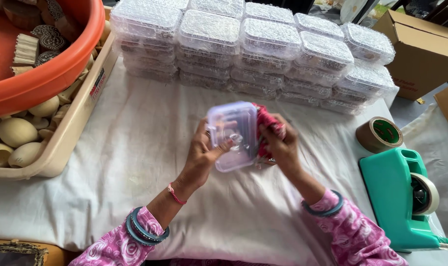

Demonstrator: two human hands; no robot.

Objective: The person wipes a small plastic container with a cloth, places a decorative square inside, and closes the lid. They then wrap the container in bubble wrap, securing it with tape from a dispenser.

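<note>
Clear plastic box point(233, 135), rectangular with rounded corners, lid on: sitting centre, held between the left hand point(201, 155) and right hand point(280, 143), red contents showing at its right edge. Stacked clear boxes point(253, 49), same kind, wrapped in bubble film: standing in rows along the far edge of the white cloth. Open brown cardboard carton point(423, 51) with a red printed label: lying far right. Beige tray point(68, 133) bearing a small red-and-black label on its side: sitting near left.
</note>
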